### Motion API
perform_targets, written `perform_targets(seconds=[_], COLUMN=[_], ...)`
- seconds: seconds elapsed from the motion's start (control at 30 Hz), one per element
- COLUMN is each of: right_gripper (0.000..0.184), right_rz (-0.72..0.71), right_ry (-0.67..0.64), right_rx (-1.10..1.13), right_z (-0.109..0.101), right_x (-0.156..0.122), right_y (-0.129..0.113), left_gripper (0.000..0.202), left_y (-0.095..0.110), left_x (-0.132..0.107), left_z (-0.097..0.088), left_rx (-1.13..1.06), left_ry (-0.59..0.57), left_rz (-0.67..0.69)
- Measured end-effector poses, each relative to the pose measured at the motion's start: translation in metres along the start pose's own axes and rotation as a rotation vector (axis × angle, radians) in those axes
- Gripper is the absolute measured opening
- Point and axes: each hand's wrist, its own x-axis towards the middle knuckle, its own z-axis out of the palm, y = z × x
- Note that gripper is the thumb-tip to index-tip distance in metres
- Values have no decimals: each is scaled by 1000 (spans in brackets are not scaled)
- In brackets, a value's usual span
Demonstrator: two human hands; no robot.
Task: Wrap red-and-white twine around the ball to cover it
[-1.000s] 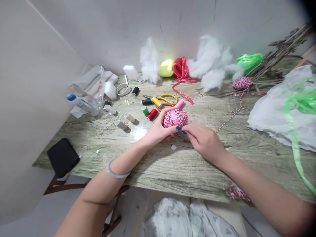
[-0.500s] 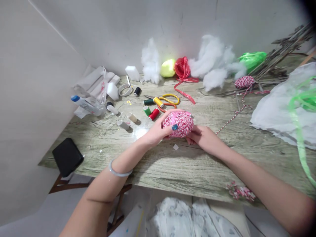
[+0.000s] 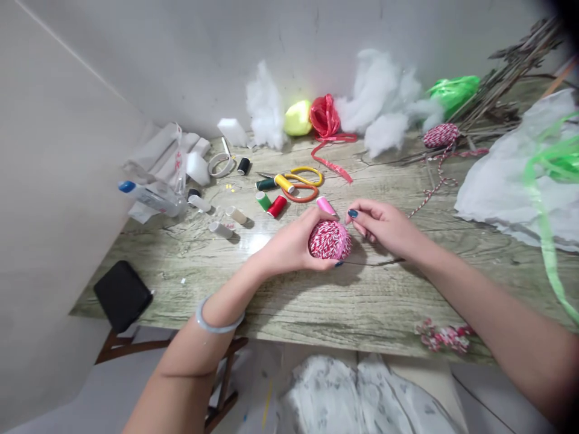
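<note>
My left hand [image 3: 301,244] is wrapped round a ball of red-and-white twine [image 3: 326,241], thumb at its near side and fingers over its far side. A pink band shows on the ball's right part. Just right of the ball, my right hand [image 3: 373,222] pinches with thumb and forefinger; what lies between the fingertips is too small to make out. A spool of pink thread [image 3: 325,206] lies behind the ball. Under the right hand a thin dark line runs over the table from the ball.
Yellow-and-orange scissors [image 3: 304,184] and several thread spools lie left of centre. White stuffing [image 3: 375,96], red ribbon [image 3: 324,116] and a second twine bundle [image 3: 441,135] are at the back. White mesh [image 3: 497,193] lies right, a black case [image 3: 123,295] at the left edge.
My right hand has come out from under the ball to its right side, fingertips pinched. The ball has turned in my left hand. The pink spool now shows apart behind it.
</note>
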Motion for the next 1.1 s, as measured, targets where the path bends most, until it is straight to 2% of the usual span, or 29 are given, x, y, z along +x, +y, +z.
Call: perform_targets(seconds=[0.17,0.27,0.37,0.5,0.63,0.73,0.9,1.1], right_gripper=[20,18,17,18,20,22,23,28], right_rz=[-186,-291,-375,-493,-605,-614,-536,-416], right_ry=[82,122,155,170,170,131,79,63], right_rx=[-220,-312,-387,-452,-546,-622,-630,-594], right_z=[6,9,12,16,20,24,29,29], right_x=[-11,-17,-20,-21,-22,-22,-21,-21], right_y=[-14,-18,-18,-13,-8,-5,0,0], left_gripper=[69,65,63,67,77,79,77,63], left_y=[-1,-3,-6,-11,-16,-19,-21,-13], left_x=[1,0,0,-1,2,4,4,3], left_z=[0,-2,-5,-5,-3,0,3,11], left_rx=[59,37,-50,-190,-298,-370,-487,-694], left_ry=[11,73,158,213,316,364,378,362], left_rz=[-15,-11,-8,-51,9,-1,-31,-244])
